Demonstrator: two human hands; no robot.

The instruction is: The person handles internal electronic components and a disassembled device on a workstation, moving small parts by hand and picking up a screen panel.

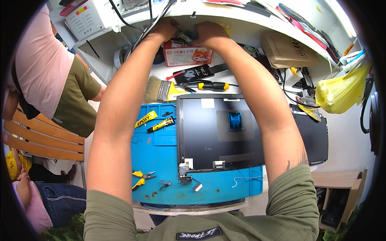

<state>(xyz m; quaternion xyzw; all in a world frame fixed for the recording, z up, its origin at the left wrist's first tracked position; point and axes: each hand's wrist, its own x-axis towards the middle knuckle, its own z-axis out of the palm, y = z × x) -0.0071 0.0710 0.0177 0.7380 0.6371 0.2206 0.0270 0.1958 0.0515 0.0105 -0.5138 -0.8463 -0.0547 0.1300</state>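
Both my arms stretch to the back of the bench, beneath the shelf. My left hand (pixel 165 29) and my right hand (pixel 210 33) are at a red and white cardboard box (pixel 188 57), on either side of a small dark packet (pixel 183 37) at its top. My fingers are mostly hidden there, so their grip does not show. Between my forearms lies a black laptop lid (pixel 201 132) with loose hinge parts at its lower left corner, partly on a blue work mat (pixel 155 160). A wide brush (pixel 163 90) and a yellow-black screwdriver (pixel 213 86) lie behind it.
Two yellow and black glue tubes (pixel 161 124) and yellow-handled pliers (pixel 140 179) lie on the mat's left. A brown paper bag (pixel 287 52) stands back right; a yellow plastic bag (pixel 341 90) hangs nearby. Black cables (pixel 151 16) droop from the shelf. Other people are at the left.
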